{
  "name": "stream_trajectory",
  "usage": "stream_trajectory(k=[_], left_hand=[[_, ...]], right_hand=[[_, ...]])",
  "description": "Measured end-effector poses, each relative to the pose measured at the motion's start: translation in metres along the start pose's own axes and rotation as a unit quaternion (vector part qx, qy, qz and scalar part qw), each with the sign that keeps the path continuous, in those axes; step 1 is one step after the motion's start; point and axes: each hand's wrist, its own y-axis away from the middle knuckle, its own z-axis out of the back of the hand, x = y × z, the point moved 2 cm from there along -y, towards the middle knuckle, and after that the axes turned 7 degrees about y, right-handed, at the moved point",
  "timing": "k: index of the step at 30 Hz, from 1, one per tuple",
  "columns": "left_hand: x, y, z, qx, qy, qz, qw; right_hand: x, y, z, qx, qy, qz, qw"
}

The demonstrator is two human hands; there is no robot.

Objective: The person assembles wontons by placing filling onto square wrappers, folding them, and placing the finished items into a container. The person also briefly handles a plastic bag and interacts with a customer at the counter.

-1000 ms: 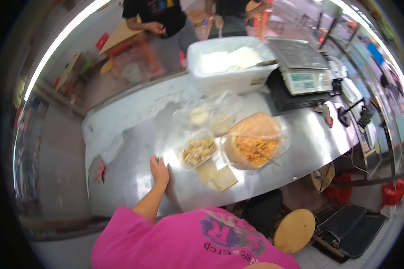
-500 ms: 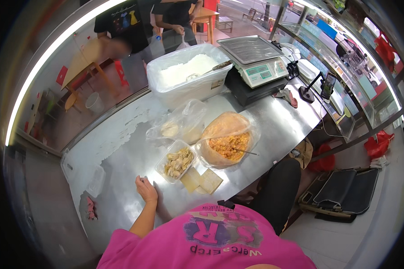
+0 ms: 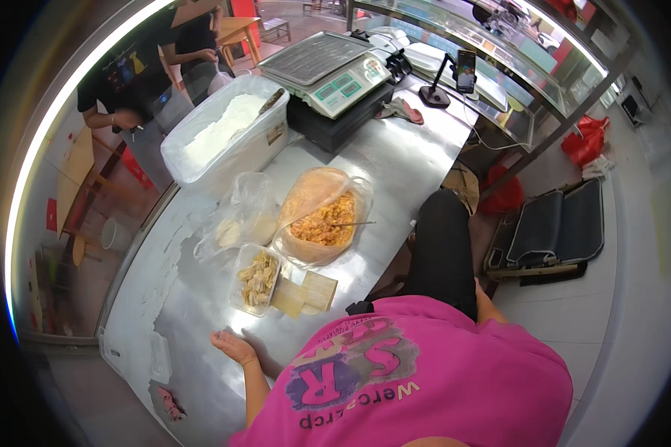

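My left hand (image 3: 233, 347) rests on the metal table with its fingers loosely bent and apart, holding nothing that I can see. Just beyond it is a clear plastic tub (image 3: 255, 280) of pale, yellowish pieces. Two flat yellowish squares (image 3: 306, 293) lie beside the tub. A plastic bag of orange filling (image 3: 323, 223) stands farther back, with a thin handle (image 3: 354, 223) sticking out. To its left is a crumpled clear bag (image 3: 244, 214) with something pale inside. Of my right arm only the forearm (image 3: 487, 305) shows, beside my thigh; its fingers are hidden.
A large white bin (image 3: 220, 160) of white powder and a scale (image 3: 335, 86) stand at the back. A phone (image 3: 466, 71) on a stand is at the far right. Two people (image 3: 127, 97) are behind the glass. A pink cloth (image 3: 171, 403) lies near left; a folded black chair (image 3: 548, 231) lies right.
The view has turned, so the table's things sit farther left in the picture. My right forearm has come into view beside my thigh. My left hand stays on the table.
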Motion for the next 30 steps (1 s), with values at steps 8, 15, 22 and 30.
stream_trajectory(k=[8,15,22,30], left_hand=[[0.038,-0.013,-0.006,-0.162,0.219,0.177,0.946],[-0.041,0.029,-0.011,-0.301,-0.044,0.105,0.947],[-0.162,0.086,-0.097,0.034,-0.104,-0.108,0.988],[-0.18,0.135,-0.158,0.241,-0.253,-0.184,0.919]], right_hand=[[-0.037,-0.049,0.034,0.066,-0.276,-0.098,0.954],[0.052,-0.135,0.094,0.044,-0.357,0.028,0.932],[0.126,-0.181,0.15,0.09,-0.418,0.21,0.879],[0.151,-0.149,0.146,0.096,-0.467,0.204,0.855]])
